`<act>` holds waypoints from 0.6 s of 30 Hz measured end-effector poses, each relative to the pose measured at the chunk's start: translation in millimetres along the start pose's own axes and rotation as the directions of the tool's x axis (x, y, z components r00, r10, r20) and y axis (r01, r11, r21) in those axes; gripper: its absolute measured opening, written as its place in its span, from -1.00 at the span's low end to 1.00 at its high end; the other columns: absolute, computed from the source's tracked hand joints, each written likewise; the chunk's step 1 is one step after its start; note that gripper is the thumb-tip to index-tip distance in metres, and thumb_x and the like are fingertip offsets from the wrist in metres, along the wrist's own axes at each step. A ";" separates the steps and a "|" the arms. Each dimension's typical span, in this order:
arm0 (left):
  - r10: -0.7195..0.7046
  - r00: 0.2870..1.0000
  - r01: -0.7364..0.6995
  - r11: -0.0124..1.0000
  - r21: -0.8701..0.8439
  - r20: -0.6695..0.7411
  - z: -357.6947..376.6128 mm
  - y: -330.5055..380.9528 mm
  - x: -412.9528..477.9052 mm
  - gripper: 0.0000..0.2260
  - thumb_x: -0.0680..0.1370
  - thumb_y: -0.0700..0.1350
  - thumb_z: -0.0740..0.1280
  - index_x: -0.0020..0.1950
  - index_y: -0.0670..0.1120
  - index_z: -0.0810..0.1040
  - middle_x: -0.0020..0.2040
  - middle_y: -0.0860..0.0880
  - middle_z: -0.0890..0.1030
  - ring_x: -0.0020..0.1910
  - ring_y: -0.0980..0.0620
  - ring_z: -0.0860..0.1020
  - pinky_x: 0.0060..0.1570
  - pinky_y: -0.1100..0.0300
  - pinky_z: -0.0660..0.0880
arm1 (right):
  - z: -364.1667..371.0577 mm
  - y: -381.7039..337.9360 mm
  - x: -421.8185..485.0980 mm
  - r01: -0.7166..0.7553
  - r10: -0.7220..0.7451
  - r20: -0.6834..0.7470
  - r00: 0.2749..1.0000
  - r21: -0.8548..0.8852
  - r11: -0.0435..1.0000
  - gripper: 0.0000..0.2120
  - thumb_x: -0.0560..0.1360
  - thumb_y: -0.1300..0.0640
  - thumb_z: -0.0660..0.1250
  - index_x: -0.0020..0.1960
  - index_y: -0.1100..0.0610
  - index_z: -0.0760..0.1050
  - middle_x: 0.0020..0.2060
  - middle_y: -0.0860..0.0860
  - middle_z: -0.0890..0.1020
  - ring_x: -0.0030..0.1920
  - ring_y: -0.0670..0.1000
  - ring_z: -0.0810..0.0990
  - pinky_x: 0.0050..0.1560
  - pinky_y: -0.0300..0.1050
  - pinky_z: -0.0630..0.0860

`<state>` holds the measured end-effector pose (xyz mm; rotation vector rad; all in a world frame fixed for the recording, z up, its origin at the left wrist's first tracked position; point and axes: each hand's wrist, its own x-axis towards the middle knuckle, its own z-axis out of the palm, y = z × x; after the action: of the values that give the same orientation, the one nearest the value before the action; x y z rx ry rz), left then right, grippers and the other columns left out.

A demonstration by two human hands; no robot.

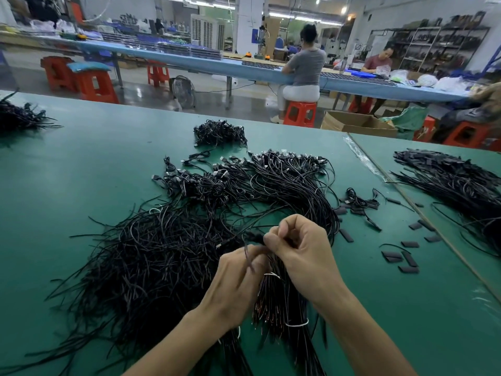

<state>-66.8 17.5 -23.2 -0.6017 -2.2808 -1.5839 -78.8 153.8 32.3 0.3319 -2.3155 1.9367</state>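
Pinching a thin black cable [246,253] between thumb and curled fingers, the left hand [238,283] works near the middle of the green surface [81,172]. It sits just beside the right hand [301,251], whose fingers [271,238] are clenched round a short dark piece [254,236]. Those fingers cover most of the piece, so it is hard to tell whether it is a sleeve or a plug. Only a short stretch of the cable shows between the hands, its long axis running roughly near to far. Its other end is lost among the loose pile [151,253] of black cables to the left. Under both wrists lies a bundle [282,302] bound by a white tie [296,324]. It also lies near to far, is partly hidden by the forearms, and is cut off at the near edge. Flat black sleeves [406,257] are scattered to the right, well apart from the hands.
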 end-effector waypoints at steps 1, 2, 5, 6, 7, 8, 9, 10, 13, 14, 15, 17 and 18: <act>-0.093 0.996 0.092 0.985 -0.145 -0.001 -1.2 3.6 1.0 -0.72 0.60 0.08 0.12 -0.14 0.22 0.61 -0.24 0.17 0.61 -0.25 0.21 0.54 -0.25 0.34 0.44 | 1.2 -0.3 -1.8 0.019 -0.019 0.007 1.000 -0.027 0.999 -0.69 0.49 0.37 0.42 -0.25 0.03 0.43 -0.30 -0.04 0.62 -0.25 -0.06 0.59 -0.10 -0.08 0.64; -0.211 0.977 0.205 0.916 -0.346 0.021 -3.1 7.0 3.4 -0.73 0.57 0.09 0.15 -0.11 0.12 0.64 -0.24 0.15 0.61 -0.25 0.22 0.52 -0.25 0.33 0.44 | 2.7 -0.1 -3.3 0.035 -0.034 0.010 0.999 -0.050 0.998 -0.69 0.49 0.37 0.42 -0.24 0.03 0.43 -0.29 -0.05 0.63 -0.24 -0.07 0.59 -0.10 -0.10 0.63; -0.511 0.840 0.458 0.489 -0.742 0.181 -7.4 11.8 13.2 -0.59 0.53 0.06 0.14 -0.04 -0.18 0.67 -0.15 -0.08 0.67 -0.19 0.00 0.59 -0.16 0.13 0.50 | 4.9 3.5 -6.7 0.040 -0.040 0.001 0.999 -0.064 0.997 -0.70 0.49 0.34 0.43 -0.25 0.04 0.42 -0.28 0.00 0.62 -0.24 0.02 0.58 -0.10 -0.07 0.62; -0.538 0.818 0.483 0.450 -0.751 0.203 -10.3 10.6 16.1 -0.54 0.57 0.04 0.07 -0.05 -0.15 0.72 -0.11 -0.11 0.69 -0.15 -0.01 0.62 -0.10 0.11 0.53 | 5.5 5.2 -7.6 0.031 -0.030 0.005 1.000 -0.068 0.997 -0.69 0.48 0.34 0.44 -0.25 0.02 0.42 -0.27 0.04 0.61 -0.24 0.09 0.56 -0.10 -0.02 0.62; -0.541 0.812 0.493 0.437 -0.752 0.218 -12.6 11.2 18.5 -0.53 0.60 0.05 0.05 -0.01 -0.11 0.74 -0.06 -0.12 0.70 -0.10 -0.01 0.64 -0.05 0.10 0.55 | 6.7 7.6 -8.6 0.018 -0.017 0.012 1.000 -0.072 0.997 -0.66 0.48 0.33 0.44 -0.27 -0.01 0.41 -0.28 0.05 0.60 -0.26 0.10 0.54 -0.11 0.00 0.60; -0.527 0.821 0.486 0.446 -0.752 0.219 -15.5 10.9 20.6 -0.55 0.61 0.08 0.09 0.06 -0.09 0.73 -0.03 -0.13 0.69 -0.06 -0.02 0.63 -0.01 0.09 0.54 | 8.2 10.5 -9.7 0.005 -0.003 0.018 1.000 -0.071 0.997 -0.65 0.48 0.33 0.44 -0.29 -0.03 0.41 -0.31 0.02 0.57 -0.28 0.05 0.50 -0.13 -0.02 0.57; -0.510 0.835 0.469 0.466 -0.750 0.205 -17.1 12.1 22.1 -0.56 0.58 0.13 0.14 0.10 -0.09 0.71 -0.02 -0.12 0.68 -0.05 -0.01 0.62 0.01 0.10 0.53 | 9.5 13.4 -10.8 -0.011 0.012 0.022 1.000 -0.058 0.998 -0.64 0.49 0.33 0.43 -0.30 -0.03 0.41 -0.34 -0.03 0.55 -0.29 -0.01 0.48 -0.14 -0.06 0.55; -0.494 0.852 0.440 0.500 -0.746 0.172 -18.3 12.5 23.1 -0.55 0.54 0.17 0.18 0.10 -0.08 0.71 -0.04 -0.11 0.68 -0.07 0.01 0.62 0.00 0.12 0.54 | 10.6 15.9 -11.1 -0.032 0.032 0.028 0.999 -0.029 0.999 -0.64 0.50 0.34 0.42 -0.30 -0.02 0.40 -0.35 -0.06 0.54 -0.27 -0.05 0.48 -0.14 -0.08 0.54; -0.463 0.883 0.350 0.548 -0.760 0.073 -21.0 8.6 21.7 -0.57 0.54 0.19 0.22 -0.06 -0.08 0.74 -0.15 -0.10 0.69 -0.15 0.05 0.65 -0.12 0.21 0.59 | 11.0 22.1 -10.7 -0.125 0.119 0.058 0.991 0.112 0.986 -0.69 0.52 0.37 0.38 -0.25 0.09 0.36 -0.36 -0.09 0.55 -0.24 -0.07 0.53 -0.10 -0.18 0.58; -0.448 0.892 0.326 0.563 -0.759 0.051 -21.7 7.0 20.5 -0.60 0.54 0.19 0.27 -0.14 -0.08 0.74 -0.18 -0.10 0.69 -0.17 0.04 0.65 -0.14 0.23 0.59 | 10.0 24.2 -9.9 -0.153 0.146 0.057 0.988 0.142 0.978 -0.70 0.52 0.38 0.38 -0.24 0.10 0.35 -0.35 -0.07 0.56 -0.22 -0.07 0.55 -0.06 -0.17 0.59; -0.436 0.899 0.311 0.581 -0.752 0.036 -22.1 6.0 18.9 -0.63 0.51 0.19 0.34 -0.19 -0.07 0.73 -0.21 -0.10 0.68 -0.19 0.03 0.64 -0.14 0.23 0.59 | 8.8 25.7 -9.1 -0.175 0.168 0.052 0.984 0.158 0.972 -0.70 0.52 0.38 0.39 -0.23 0.11 0.35 -0.34 -0.05 0.56 -0.21 -0.06 0.55 -0.03 -0.14 0.59; -0.381 0.924 0.287 0.641 -0.712 0.030 -22.3 2.8 15.8 -0.73 0.44 0.13 0.49 -0.17 -0.08 0.72 -0.21 -0.11 0.68 -0.19 0.01 0.63 -0.13 0.22 0.58 | 6.3 26.3 -6.6 -0.204 0.201 0.033 0.979 0.171 0.964 -0.69 0.51 0.37 0.40 -0.24 0.10 0.35 -0.33 0.00 0.55 -0.25 -0.06 0.52 -0.08 -0.17 0.57; -0.335 0.942 0.264 0.692 -0.672 0.026 -21.8 0.3 14.0 -0.78 0.40 0.07 0.54 -0.12 -0.07 0.71 -0.18 -0.08 0.68 -0.18 0.02 0.61 -0.12 0.22 0.57 | 4.8 26.4 -5.4 -0.217 0.218 0.016 0.976 0.181 0.959 -0.68 0.51 0.38 0.40 -0.25 0.10 0.35 -0.32 0.03 0.54 -0.27 -0.07 0.50 -0.13 -0.20 0.54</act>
<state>-78.7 -0.6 -8.9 -0.2781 -1.7424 -2.5703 -79.3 154.0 5.0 0.0891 -2.2604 2.2561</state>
